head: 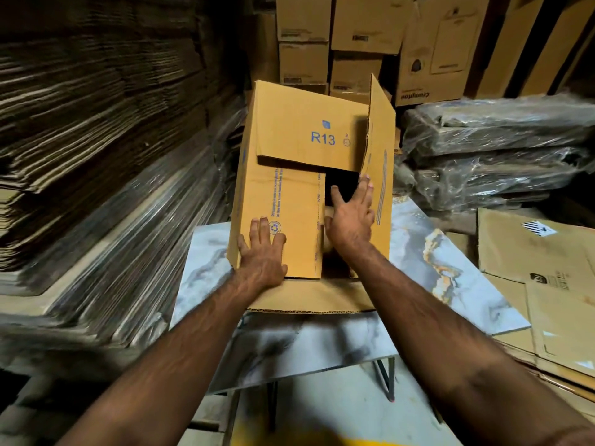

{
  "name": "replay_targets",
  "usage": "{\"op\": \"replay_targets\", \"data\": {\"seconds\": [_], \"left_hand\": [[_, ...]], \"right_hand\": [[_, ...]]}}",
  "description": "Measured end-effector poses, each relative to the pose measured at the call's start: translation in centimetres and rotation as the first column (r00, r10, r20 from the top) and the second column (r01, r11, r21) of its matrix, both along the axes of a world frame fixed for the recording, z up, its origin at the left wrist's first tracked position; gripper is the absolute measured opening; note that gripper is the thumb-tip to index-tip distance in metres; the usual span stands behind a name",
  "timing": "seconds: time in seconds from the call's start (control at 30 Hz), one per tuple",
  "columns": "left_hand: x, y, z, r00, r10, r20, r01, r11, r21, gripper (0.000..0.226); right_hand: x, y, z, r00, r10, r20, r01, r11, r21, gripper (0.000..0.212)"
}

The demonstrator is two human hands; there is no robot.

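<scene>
On the marble-look table (444,252) sits the R13 cardboard box (309,130), flaps half folded. Left hand (262,252) lies flat on the left flap (289,201), fingers straight. Right hand (351,220), fingers spread straight, touches the upright right flap (381,149).

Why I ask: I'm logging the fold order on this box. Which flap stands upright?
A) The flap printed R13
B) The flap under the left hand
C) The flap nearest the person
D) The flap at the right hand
D: the right flap rises on edge with the right hand against it, while the R13 flap and the left flap under the left hand lie folded down.
</scene>
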State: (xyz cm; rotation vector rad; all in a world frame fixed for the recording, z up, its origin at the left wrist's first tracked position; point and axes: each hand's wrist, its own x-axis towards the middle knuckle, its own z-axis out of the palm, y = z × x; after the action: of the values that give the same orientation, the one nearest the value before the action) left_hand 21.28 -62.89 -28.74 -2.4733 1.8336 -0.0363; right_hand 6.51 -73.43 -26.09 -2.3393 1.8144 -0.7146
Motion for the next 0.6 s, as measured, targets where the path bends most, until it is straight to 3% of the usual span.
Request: {"op": "replay_targets", "data": {"seconds": [0.2, 0.37, 0.53, 0.6], "left_hand": [[0.8, -0.1, -0.9, 0.991, -0.045, 0.129, 0.050, 0.998, -0.033, 0.064], [1.2, -2.0, 0.1, 0.975, 0.019, 0.222, -0.011, 0.999, -0.036, 0.060], [0.7, -5.4, 3.4, 0.984, 0.114, 0.136, -0.134, 0.980, 0.145, 0.057], [0.0, -6.6, 4.2, 0.981, 0.135, 0.142, -0.149, 0.984, 0.095, 0.057]], "right_hand": [[-2.0, -0.1, -0.6, 1.000, -0.019, 0.023, 0.017, 0.998, 0.065, 0.089], [-7.1, -0.1, -2.0, 0.990, 0.044, 0.135, -0.035, 0.997, -0.070, 0.086], [-13.8, -0.9, -2.7, 0.951, -0.023, 0.309, 0.051, 0.995, -0.081, 0.079], [-14.9, -0.9, -2.6, 0.955, -0.026, 0.296, 0.045, 0.997, -0.057, 0.077]]}}
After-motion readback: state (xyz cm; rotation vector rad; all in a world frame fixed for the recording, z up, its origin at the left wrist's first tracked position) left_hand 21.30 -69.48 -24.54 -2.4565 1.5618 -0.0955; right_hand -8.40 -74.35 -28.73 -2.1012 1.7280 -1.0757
